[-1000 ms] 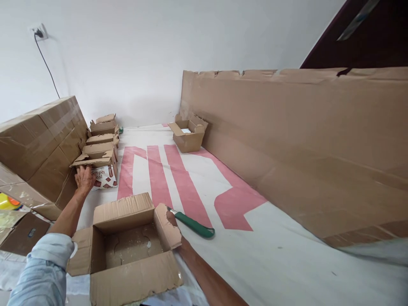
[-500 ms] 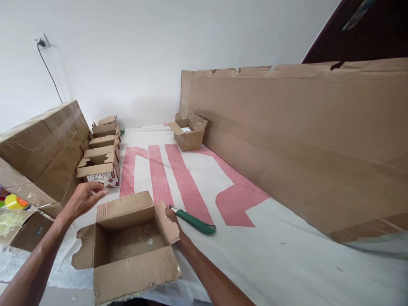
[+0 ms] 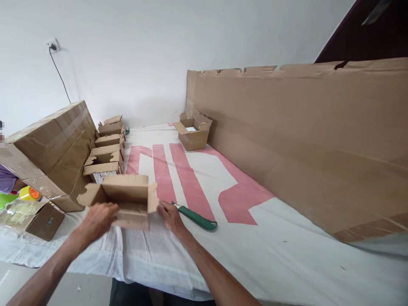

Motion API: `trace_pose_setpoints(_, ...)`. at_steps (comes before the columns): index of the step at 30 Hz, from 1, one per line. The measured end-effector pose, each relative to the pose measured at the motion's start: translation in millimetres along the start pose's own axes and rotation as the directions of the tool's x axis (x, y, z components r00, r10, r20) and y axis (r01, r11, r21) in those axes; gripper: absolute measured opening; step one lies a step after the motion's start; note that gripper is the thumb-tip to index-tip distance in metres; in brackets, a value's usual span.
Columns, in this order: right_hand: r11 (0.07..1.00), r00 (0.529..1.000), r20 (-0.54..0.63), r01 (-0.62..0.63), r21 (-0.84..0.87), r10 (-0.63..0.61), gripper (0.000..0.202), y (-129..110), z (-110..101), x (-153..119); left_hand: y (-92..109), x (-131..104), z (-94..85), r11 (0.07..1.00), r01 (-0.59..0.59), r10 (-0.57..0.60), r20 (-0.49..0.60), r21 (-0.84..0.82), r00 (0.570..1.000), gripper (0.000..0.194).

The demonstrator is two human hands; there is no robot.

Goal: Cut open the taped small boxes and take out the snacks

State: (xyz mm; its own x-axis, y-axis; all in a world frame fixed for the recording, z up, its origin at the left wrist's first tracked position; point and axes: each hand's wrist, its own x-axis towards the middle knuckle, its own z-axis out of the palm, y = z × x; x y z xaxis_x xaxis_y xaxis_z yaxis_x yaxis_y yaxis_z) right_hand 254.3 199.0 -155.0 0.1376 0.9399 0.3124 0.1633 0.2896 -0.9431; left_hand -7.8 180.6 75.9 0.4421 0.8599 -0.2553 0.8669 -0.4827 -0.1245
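An open cardboard box (image 3: 130,192) with its flaps spread is between my hands at the left centre of the cloth. My left hand (image 3: 101,216) grips its near-left edge, the fingers closed over the flap. On the other side, my right hand (image 3: 170,216) is closed on the right flap, and its fingertips are partly hidden. Just right of that hand lies a green-handled knife (image 3: 197,217), its short blade toward my fingers. Beyond the box, a row of several open boxes (image 3: 103,168) stands along the left, the nearest printed "Meal".
A tall cardboard panel (image 3: 287,140) runs along the right. One open box (image 3: 193,138) stands against it at the back. At left are a large taped carton (image 3: 59,144), a small box (image 3: 47,222), a tape roll (image 3: 29,193) and part of a person in purple (image 3: 8,179).
The open box has moved away from me, toward the row of boxes. My left hand has come from beside the row onto the box. The view has shifted slightly left.
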Motion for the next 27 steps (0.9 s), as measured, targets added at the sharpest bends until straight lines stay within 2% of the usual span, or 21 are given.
trace_pose_setpoints(2,1.000,1.000,0.007,-0.021,0.006,0.021,0.051,-0.8,-0.7,-0.3,-35.3,18.9,-4.8,0.997,0.079,-0.077,-0.109,0.014,0.991,0.017)
trace_pose_setpoints(5,0.999,0.999,0.015,-0.042,0.014,0.042,0.050,-1.3,-0.9,-0.9,-78.2,39.8,-5.9,0.980,0.195,-0.187,-0.144,0.041,0.972,0.020)
trace_pose_setpoints(9,0.998,0.998,0.017,-0.054,0.018,0.054,0.051,-0.1,-0.1,-2.8,-105.4,50.6,4.9,0.961,0.270,-0.254,-0.203,0.052,0.946,0.024)
trace_pose_setpoints(14,0.998,0.998,0.016,-0.061,0.016,0.060,0.053,3.2,0.8,-6.9,-110.9,47.7,30.6,0.945,0.325,-0.303,-0.289,0.029,0.908,0.027)
trace_pose_setpoints(19,0.999,0.999,0.013,-0.044,-0.014,0.044,0.057,4.3,1.8,-9.4,-103.2,39.3,51.2,0.952,0.306,-0.286,-0.382,-0.011,0.879,0.047)
trace_pose_setpoints(21,0.999,0.999,0.006,-0.034,-0.037,0.035,0.057,3.9,2.1,-10.0,-99.3,39.4,55.3,0.954,0.299,-0.282,-0.413,-0.024,0.866,0.050)
trace_pose_setpoints(27,0.987,1.000,0.017,0.021,-0.156,-0.018,0.047,0.4,3.1,-6.4,-87.9,60.7,57.2,0.936,0.341,-0.337,-0.483,-0.082,0.808,0.036)
